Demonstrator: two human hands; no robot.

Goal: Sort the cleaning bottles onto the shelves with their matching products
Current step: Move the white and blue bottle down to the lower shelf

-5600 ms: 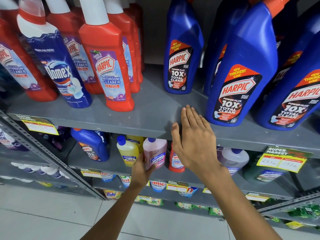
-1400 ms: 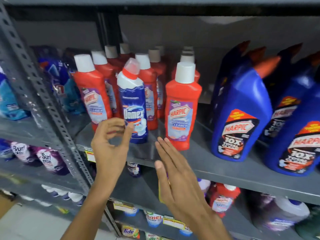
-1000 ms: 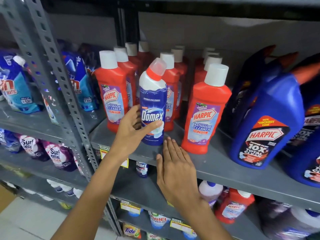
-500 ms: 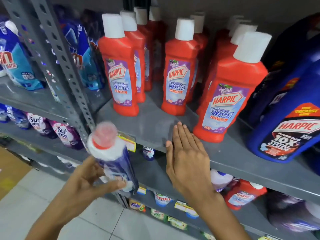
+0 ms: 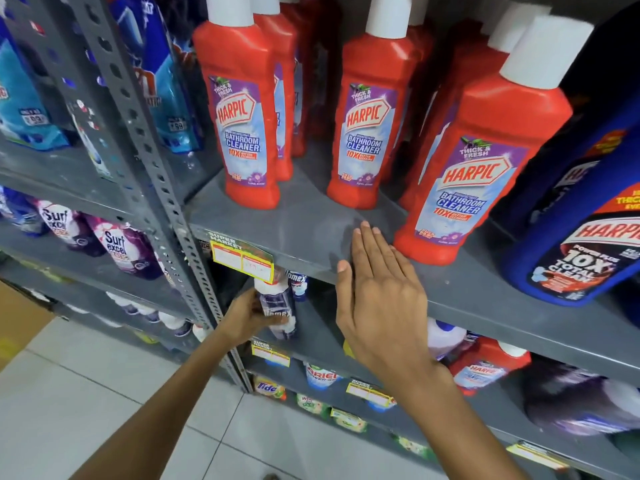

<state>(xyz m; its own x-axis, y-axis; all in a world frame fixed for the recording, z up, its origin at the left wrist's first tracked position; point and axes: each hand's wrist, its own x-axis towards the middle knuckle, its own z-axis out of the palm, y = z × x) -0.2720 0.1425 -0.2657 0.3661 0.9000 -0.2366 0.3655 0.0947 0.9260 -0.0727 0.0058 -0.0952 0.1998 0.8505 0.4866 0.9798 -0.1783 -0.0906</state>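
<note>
Moved down since half a second ago: Domex bottle [image 5: 278, 311], once out in the air by the shelf post, now tucked under the upper shelf [image 5: 304, 244] and onto the lower shelf [image 5: 322, 337]. Gripped around the middle by the left hand [image 5: 247, 318], fingers wrapped on the label. Right next to another Domex bottle [image 5: 298, 284] farther back, so likely the right home for it. Hard to tell if the bottom sits on the lower shelf yet or hangs just above. Right hand [image 5: 375, 299] flat and open, holding nothing, fingertips resting on the upper shelf edge, close to a red Harpic bottle [image 5: 474, 161]. No odd bottle left among the red ones up top now. Next, probably: set it down standing straight, then let go. Could tip over if let go too soon.
</note>
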